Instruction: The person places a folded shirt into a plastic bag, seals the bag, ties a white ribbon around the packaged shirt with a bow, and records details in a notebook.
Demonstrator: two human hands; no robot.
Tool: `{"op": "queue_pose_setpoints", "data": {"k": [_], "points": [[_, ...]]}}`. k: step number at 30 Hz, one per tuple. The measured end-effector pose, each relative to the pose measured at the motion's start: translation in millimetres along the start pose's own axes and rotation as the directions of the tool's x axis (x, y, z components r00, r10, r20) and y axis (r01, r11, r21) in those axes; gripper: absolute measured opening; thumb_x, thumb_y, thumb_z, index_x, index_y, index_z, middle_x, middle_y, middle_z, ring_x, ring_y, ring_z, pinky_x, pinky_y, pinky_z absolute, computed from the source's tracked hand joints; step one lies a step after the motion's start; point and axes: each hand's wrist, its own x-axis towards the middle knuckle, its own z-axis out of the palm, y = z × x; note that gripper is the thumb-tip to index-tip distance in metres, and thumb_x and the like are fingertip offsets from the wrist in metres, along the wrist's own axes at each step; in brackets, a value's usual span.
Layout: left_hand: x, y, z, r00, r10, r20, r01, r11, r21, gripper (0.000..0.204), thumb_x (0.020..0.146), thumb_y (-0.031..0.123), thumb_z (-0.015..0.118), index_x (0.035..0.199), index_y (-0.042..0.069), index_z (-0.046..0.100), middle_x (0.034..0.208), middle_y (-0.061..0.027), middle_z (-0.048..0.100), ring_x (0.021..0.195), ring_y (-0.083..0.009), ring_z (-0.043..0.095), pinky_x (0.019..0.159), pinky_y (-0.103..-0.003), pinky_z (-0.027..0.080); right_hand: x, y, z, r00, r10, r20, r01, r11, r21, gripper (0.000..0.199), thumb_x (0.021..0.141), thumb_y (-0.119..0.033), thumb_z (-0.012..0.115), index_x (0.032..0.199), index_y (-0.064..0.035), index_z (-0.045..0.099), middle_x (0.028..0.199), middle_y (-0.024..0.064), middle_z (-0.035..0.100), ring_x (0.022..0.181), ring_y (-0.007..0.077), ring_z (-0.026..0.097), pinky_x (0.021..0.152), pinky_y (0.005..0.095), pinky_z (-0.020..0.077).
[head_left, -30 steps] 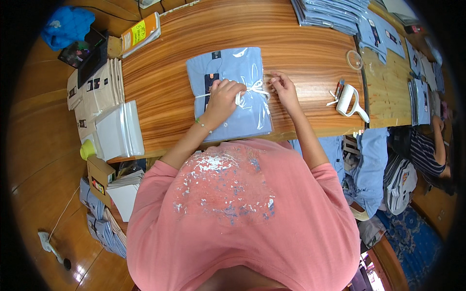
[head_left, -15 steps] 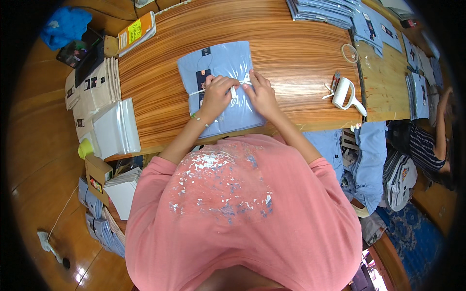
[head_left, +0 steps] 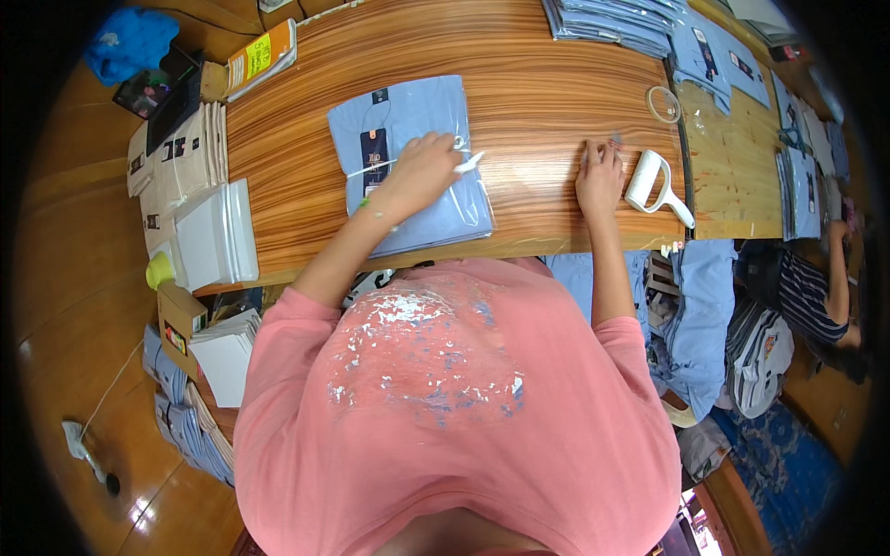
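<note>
A folded light-blue shirt in a clear plastic bag (head_left: 408, 139) lies on the wooden table (head_left: 538, 93), a dark hang tag on its front. My left hand (head_left: 422, 171) rests on the bag near its right edge, fingers curled over a white strip of the bag's flap. My right hand (head_left: 601, 176) lies flat on the bare table, fingers spread, apart from the bag. Just to its right lies a white roller with a handle (head_left: 654, 185).
A ring of clear tape (head_left: 663, 104) lies beyond the roller. Stacks of bagged blue shirts (head_left: 621, 18) sit at the far right. Cream folded shirts (head_left: 176, 157) and white bags (head_left: 213, 232) lie at the left. Another person (head_left: 816, 296) sits at the right.
My right hand has left the bag and moved right across the table to beside the roller. My left hand stays on the bag.
</note>
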Motion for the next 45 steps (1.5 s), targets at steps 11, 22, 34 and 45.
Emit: {"op": "queue_pose_setpoints", "data": {"k": [11, 22, 34, 45], "points": [[-23.4, 23.3, -36.6, 0.928, -0.371, -0.020, 0.370, 0.927, -0.058, 0.027, 0.079, 0.028, 0.066, 0.085, 0.003, 0.062, 0.089, -0.0131, 0.055, 0.086, -0.0289, 0.054, 0.074, -0.040, 0.045, 30.8, 6.8, 5.5, 0.986, -0.162, 0.040, 0.139, 0.932, 0.334, 0.030, 0.081, -0.016, 0.062, 0.106, -0.0022, 0.054, 0.098, 0.0171, 0.055, 0.093, 0.0357, 0.052, 0.075, 0.0469, 0.0447], [-41.0, 36.9, 1.0, 0.816, -0.577, -0.042, 0.573, 0.816, -0.073, 0.027, 0.088, 0.028, 0.055, 0.088, 0.002, 0.059, 0.082, -0.0171, 0.060, 0.078, -0.0355, 0.058, 0.069, -0.043, 0.045, 40.5, -18.2, -35.3, 0.868, -0.222, 0.445, -0.325, 0.424, 0.846, 0.029, 0.085, -0.008, 0.051, 0.112, 0.0002, 0.051, 0.091, 0.0148, 0.052, 0.076, 0.0245, 0.054, 0.068, 0.0377, 0.0476], [-50.5, 0.1, 10.7, 0.782, -0.611, 0.124, 0.492, 0.482, -0.725, 0.025, 0.093, 0.025, 0.050, 0.081, 0.004, 0.053, 0.064, 0.0004, 0.047, 0.057, -0.0090, 0.042, 0.053, -0.025, 0.038, -33.6, -149.9, -122.3, 0.246, -0.733, 0.634, -0.965, -0.249, 0.087, 0.029, 0.099, -0.033, 0.035, 0.095, -0.0083, 0.049, 0.071, 0.0014, 0.047, 0.049, 0.0099, 0.036, 0.042, 0.0240, 0.0288], [-58.5, 13.2, -5.7, 0.855, -0.516, 0.057, 0.387, 0.561, -0.732, 0.024, 0.090, 0.022, 0.054, 0.084, -0.001, 0.059, 0.067, -0.0058, 0.061, 0.057, -0.0121, 0.048, 0.055, -0.028, 0.040, -38.3, -179.0, -105.2, 0.344, -0.741, 0.577, -0.931, -0.348, 0.108, 0.032, 0.098, -0.032, 0.035, 0.082, -0.0073, 0.048, 0.067, 0.0014, 0.045, 0.044, 0.0090, 0.033, 0.038, 0.0241, 0.0259]]}}
